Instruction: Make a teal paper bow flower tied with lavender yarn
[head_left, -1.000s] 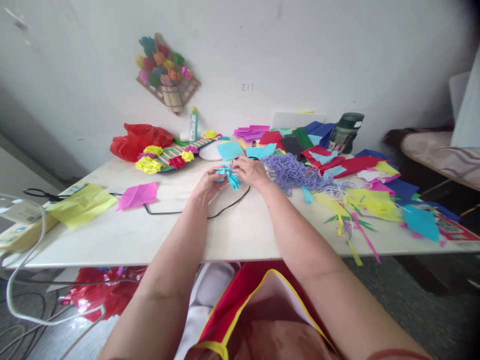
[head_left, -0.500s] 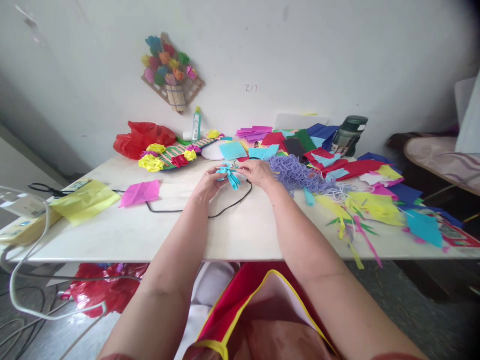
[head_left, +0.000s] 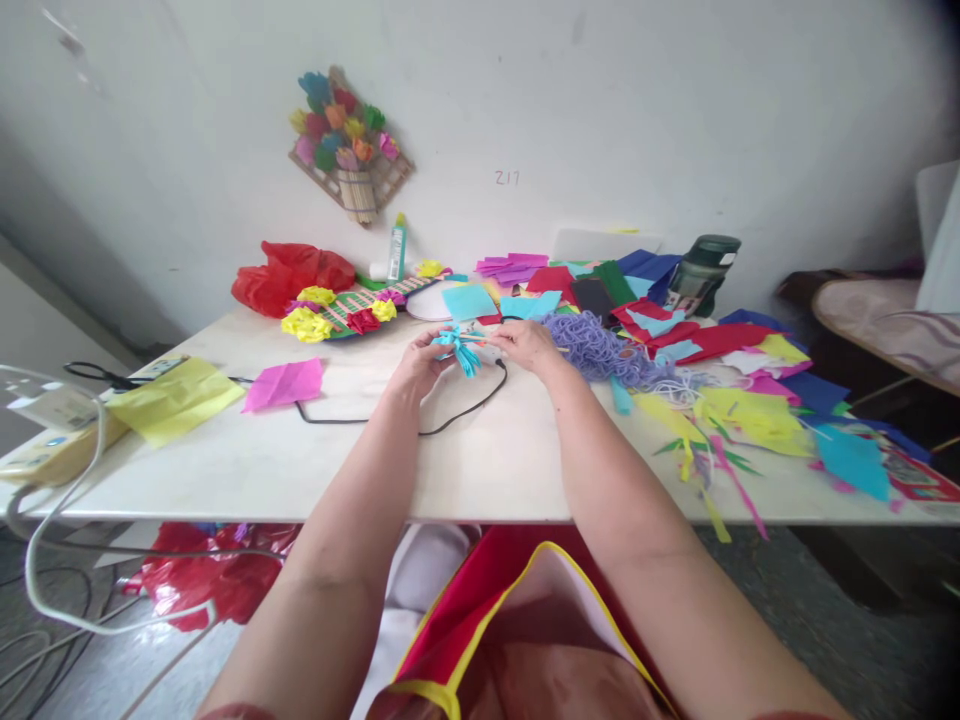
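Over the middle of the white table, my left hand (head_left: pixel 424 362) is closed on a bunch of light-blue crepe paper (head_left: pixel 460 350), gathered and fanned out like a flower. Close beside it on the right, my right hand (head_left: pixel 527 345) pinches a thin wooden stick (head_left: pixel 562 350). One end of the stick sticks out behind the hand, while its front end points at the blue paper. Whether the tip touches the paper I cannot tell. A black cord (head_left: pixel 465 411) curves across the tabletop below both hands.
Purple yarn (head_left: pixel 592 345) and scattered coloured paper lie to the right, with a dark bottle (head_left: pixel 701 275) behind. A guitar-shaped craft (head_left: pixel 352 312), a glue tube (head_left: pixel 397 247) and a red bag (head_left: pixel 292 277) sit back left. A power strip (head_left: pixel 52 455) is far left.
My right hand has drawn slightly to the right of the blue paper, and more of the stick shows between the hands. My left hand keeps its hold.
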